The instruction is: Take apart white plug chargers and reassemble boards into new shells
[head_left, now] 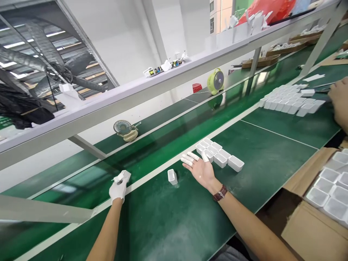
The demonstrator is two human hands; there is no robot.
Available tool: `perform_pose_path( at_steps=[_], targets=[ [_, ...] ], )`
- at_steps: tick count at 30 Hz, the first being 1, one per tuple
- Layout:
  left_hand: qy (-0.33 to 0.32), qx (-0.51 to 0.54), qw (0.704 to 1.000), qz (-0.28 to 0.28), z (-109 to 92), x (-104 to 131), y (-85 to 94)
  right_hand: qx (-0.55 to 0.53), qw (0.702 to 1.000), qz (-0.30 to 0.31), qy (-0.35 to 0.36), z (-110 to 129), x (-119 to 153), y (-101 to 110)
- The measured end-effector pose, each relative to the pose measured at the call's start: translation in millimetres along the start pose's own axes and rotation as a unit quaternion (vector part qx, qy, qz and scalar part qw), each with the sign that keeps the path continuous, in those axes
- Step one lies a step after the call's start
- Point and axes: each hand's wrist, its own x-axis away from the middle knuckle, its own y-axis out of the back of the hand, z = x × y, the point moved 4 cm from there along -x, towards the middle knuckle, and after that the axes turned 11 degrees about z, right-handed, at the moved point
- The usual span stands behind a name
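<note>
My left hand (117,188), in a white glove, is closed on a small white plastic box (125,175) above the edge of the green conveyor belt. My right hand (202,172) is turned palm up with its fingers spread and nothing in it; white covers sit on its fingertips, and a strap is round the wrist. Just behind those fingers stands a cluster of white open-topped boxes (221,157) on the green tabletop (163,221). A single white box (172,177) stands between my two hands.
At the right, a cardboard carton (301,174) holds more white boxes. Another person's hand (339,98) is near a large group of white boxes (288,99). Across the belt (154,156) stand a beige fan (125,130) and a green fan (215,81), below a raised shelf (130,90).
</note>
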Motion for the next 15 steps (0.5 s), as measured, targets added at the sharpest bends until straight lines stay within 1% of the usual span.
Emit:
perform_pose_path(
  at_steps=[2, 4, 5, 7, 8, 9, 10, 11, 12, 13, 14, 15],
  targets=[
    [0.016, 0.034, 0.999, -0.038, -3.4, 8.0, -2.1, -0.016, 1.0, 0.005, 0.005, 1.7, 0.2, -0.7],
    [0.017, 0.07, 0.995, -0.072, -10.5, 25.4, -5.5, -0.027, 1.0, 0.012, 0.006, 1.3, 0.5, -1.7],
    [0.009, 0.086, 0.993, -0.081, -16.4, 38.1, -8.1, -0.031, 0.999, 0.016, 0.004, 0.3, 0.8, -2.6],
    [-0.034, 0.115, 0.991, -0.063, -34.8, 71.7, -16.8, -0.037, 0.999, 0.023, -0.002, -3.2, 2.2, -5.7],
    [-0.057, 0.127, 0.989, -0.044, -46.6, 92.3, -22.5, -0.04, 0.999, 0.026, -0.006, -5.6, 3.2, -7.7],
    [-0.095, 0.137, 0.986, 0.009, -61.4, 114.0, -31.1, -0.042, 0.999, 0.029, -0.01, -8.0, 4.4, -9.8],
    [-0.163, 0.14, 0.972, 0.092, -80.0, 137.1, -42.3, -0.045, 0.998, 0.031, -0.015, -10.5, 5.7, -11.8],
    [-0.237, 0.131, 0.952, 0.145, -99.0, 160.6, -51.7, -0.048, 0.998, 0.033, -0.019, -12.9, 7.1, -13.6],
    [-0.309, 0.112, 0.924, 0.195, -117.0, 182.9, -61.4, -0.051, 0.998, 0.035, -0.022, -14.9, 8.5, -14.9],
    [-0.374, 0.1, 0.893, 0.228, -132.5, 202.1, -70.4, -0.054, 0.998, 0.037, -0.025, -16.7, 9.8, -15.8],
    [-0.418, 0.092, 0.869, 0.25, -144.5, 216.5, -79.1, -0.057, 0.997, 0.039, -0.027, -18.0, 11.0, -16.0],
    [-0.451, 0.082, 0.851, 0.256, -153.2, 226.3, -87.3, -0.059, 0.997, 0.041, -0.03, -18.9, 12.1, -15.7]
  ],
)
